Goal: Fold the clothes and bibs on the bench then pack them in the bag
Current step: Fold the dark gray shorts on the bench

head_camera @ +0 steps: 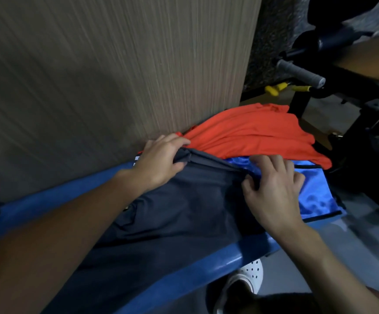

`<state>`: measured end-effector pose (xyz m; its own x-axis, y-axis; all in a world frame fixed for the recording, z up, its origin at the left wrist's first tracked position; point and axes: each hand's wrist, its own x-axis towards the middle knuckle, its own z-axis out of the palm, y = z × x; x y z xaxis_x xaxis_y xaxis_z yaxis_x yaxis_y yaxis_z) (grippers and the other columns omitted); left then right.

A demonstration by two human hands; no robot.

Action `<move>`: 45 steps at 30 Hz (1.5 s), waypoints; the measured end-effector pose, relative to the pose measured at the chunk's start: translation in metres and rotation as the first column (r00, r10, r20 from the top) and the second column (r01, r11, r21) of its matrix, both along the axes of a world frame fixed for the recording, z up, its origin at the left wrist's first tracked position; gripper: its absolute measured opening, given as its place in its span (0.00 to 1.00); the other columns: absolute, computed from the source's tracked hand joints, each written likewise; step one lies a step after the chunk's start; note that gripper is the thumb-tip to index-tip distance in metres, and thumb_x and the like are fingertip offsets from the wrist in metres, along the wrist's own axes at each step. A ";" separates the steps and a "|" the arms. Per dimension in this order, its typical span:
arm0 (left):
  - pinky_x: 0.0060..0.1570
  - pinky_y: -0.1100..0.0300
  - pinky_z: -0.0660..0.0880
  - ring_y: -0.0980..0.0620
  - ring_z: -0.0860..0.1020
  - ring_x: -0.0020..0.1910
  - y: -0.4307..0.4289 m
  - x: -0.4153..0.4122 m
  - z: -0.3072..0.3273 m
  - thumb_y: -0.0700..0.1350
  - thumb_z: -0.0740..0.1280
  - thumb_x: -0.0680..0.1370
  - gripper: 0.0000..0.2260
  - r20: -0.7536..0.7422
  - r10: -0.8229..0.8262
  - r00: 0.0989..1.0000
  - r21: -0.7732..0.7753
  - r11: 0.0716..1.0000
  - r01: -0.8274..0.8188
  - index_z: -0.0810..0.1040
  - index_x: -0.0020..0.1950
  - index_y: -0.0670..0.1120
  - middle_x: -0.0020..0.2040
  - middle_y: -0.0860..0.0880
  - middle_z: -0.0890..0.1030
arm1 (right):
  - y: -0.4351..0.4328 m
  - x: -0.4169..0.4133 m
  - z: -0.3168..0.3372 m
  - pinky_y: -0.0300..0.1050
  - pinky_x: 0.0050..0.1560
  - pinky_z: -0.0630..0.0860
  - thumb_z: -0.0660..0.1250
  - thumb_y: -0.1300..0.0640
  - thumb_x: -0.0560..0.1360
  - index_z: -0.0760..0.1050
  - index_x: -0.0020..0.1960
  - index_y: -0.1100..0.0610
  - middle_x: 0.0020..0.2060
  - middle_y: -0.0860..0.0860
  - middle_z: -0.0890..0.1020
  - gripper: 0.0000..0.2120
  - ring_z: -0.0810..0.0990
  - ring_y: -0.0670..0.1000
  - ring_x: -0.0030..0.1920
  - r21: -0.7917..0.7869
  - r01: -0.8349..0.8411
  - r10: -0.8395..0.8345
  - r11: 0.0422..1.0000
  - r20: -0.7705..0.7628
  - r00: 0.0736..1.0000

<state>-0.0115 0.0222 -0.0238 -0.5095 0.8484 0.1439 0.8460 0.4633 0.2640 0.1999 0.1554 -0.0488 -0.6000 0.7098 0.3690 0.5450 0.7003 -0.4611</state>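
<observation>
A dark grey garment (179, 214) lies spread along the blue bench (229, 261). My left hand (161, 162) grips its far edge, bunched at the corner near the wall. My right hand (274, 186) pinches the same edge further right. Under that edge lies a shiny blue bib (317, 196) with black trim, reaching the bench's right end. An orange shirt (252, 132) lies crumpled beyond both, at the bench's far end. No bag is in view.
A wood-grain wall panel (116, 64) rises directly behind the bench. Black gym equipment (333, 71) with a grey handle and yellow parts stands at the far right. My white shoe (249, 277) is on the grey floor below the bench's front edge.
</observation>
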 end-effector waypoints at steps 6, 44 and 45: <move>0.59 0.46 0.72 0.49 0.77 0.55 -0.023 -0.014 0.002 0.42 0.73 0.72 0.12 0.121 0.086 0.989 0.077 0.992 -0.096 0.73 0.49 0.52 0.52 0.54 0.77 | -0.019 -0.040 0.016 0.56 0.54 0.63 0.68 0.46 0.72 0.73 0.59 0.50 0.53 0.51 0.77 0.18 0.72 0.59 0.56 0.148 -0.206 0.176 0.967 0.194 0.965; 0.54 0.61 0.74 0.57 0.78 0.49 -0.061 -0.074 -0.025 0.44 0.75 0.75 0.09 0.288 0.135 0.948 0.007 0.990 -0.143 0.84 0.54 0.48 0.48 0.57 0.81 | -0.016 -0.118 0.011 0.51 0.50 0.58 0.68 0.53 0.74 0.78 0.56 0.48 0.49 0.47 0.82 0.11 0.75 0.56 0.52 0.141 -0.318 0.304 0.937 0.115 0.946; 0.51 0.59 0.74 0.58 0.78 0.46 -0.061 -0.074 -0.024 0.45 0.74 0.75 0.04 0.245 0.139 0.960 0.014 0.989 -0.147 0.84 0.49 0.49 0.44 0.58 0.79 | -0.015 -0.118 0.010 0.50 0.49 0.57 0.68 0.53 0.74 0.78 0.54 0.48 0.48 0.46 0.83 0.09 0.75 0.55 0.51 0.138 -0.323 0.310 0.936 0.109 0.944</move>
<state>-0.0851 -0.0393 -0.0482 -0.6480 0.7612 0.0267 0.6804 0.5627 0.4695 0.0821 0.1402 -0.0389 -0.8180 0.4172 0.3961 0.3154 0.9010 -0.2977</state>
